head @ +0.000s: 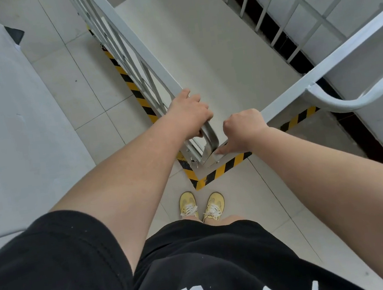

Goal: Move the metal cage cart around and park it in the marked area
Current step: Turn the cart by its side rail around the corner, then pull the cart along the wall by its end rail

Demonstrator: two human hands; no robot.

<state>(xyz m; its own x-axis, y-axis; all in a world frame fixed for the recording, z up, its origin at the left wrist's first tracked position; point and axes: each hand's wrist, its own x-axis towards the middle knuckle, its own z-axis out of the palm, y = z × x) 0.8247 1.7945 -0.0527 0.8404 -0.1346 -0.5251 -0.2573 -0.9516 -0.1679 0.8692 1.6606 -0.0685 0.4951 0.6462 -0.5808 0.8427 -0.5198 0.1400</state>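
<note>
Gripping the metal cage cart (210, 52) at its near corner, the left hand (187, 115) curls round a curved handle (209, 132). The right hand (243, 129) closes on the top rail (321, 69) beside it. Striped floor tape (218, 171) lies just below the fingers.

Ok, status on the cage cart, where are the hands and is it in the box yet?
Left hand and right hand both gripping cage cart top rails at near corner. Corner sits inside striped floor tape. Nothing visibly blocking.

Matt grey-painted metal cage cart (284, 98) on smooth glossy tiled floor (95, 84)

both arms extended; left hand (190, 113) gripping, right hand (244, 129) gripping.
</note>
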